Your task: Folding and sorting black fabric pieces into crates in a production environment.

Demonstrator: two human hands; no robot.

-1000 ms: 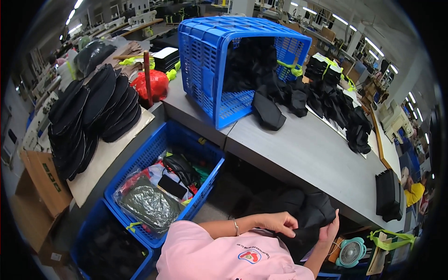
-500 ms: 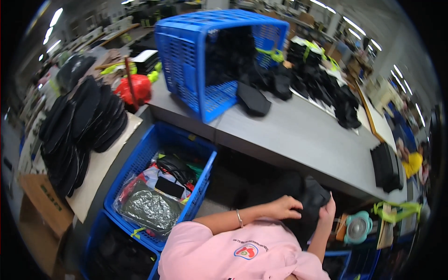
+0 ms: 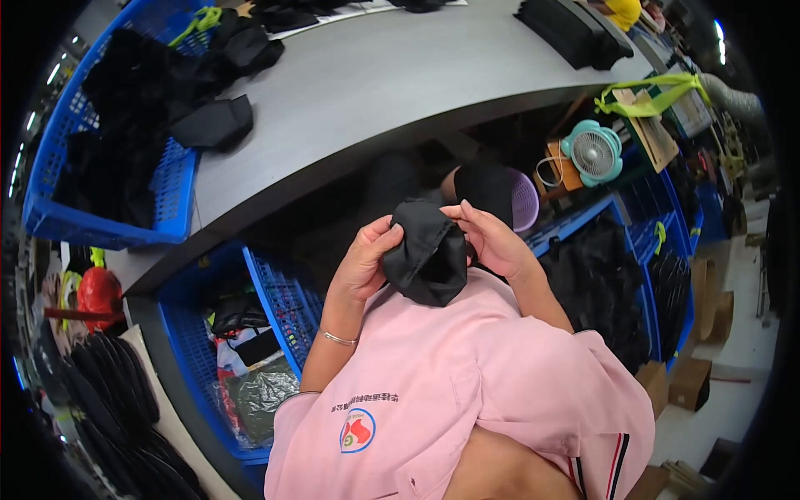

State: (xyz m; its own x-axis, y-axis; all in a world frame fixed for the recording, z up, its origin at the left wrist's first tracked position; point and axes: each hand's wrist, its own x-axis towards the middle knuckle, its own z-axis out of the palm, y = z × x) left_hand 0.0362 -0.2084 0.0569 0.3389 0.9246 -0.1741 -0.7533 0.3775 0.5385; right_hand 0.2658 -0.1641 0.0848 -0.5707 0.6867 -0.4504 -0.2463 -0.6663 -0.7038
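Observation:
A small black sewn fabric piece [image 3: 427, 246], shaped like a pouch with an opening showing at its lower side, is held up in front of my chest. My left hand [image 3: 367, 257] pinches its left edge between thumb and fingers. On the other side my right hand [image 3: 490, 237] is closed on the upper right edge, with part of its fingers hidden behind the cloth. A seam runs across the front of the piece.
A grey table [image 3: 358, 75] spans the far side, with a tipped blue crate [image 3: 179, 187] of black pieces at its left. Below it stands another blue crate [image 3: 187, 333] with bagged goods. A teal fan [image 3: 593, 152] and a purple basket [image 3: 523, 200] are at the right.
My view has swung to the right, so the table crate sits farther left. The black piece is now held up between both hands with its opening showing; my left hand has closed on its edge.

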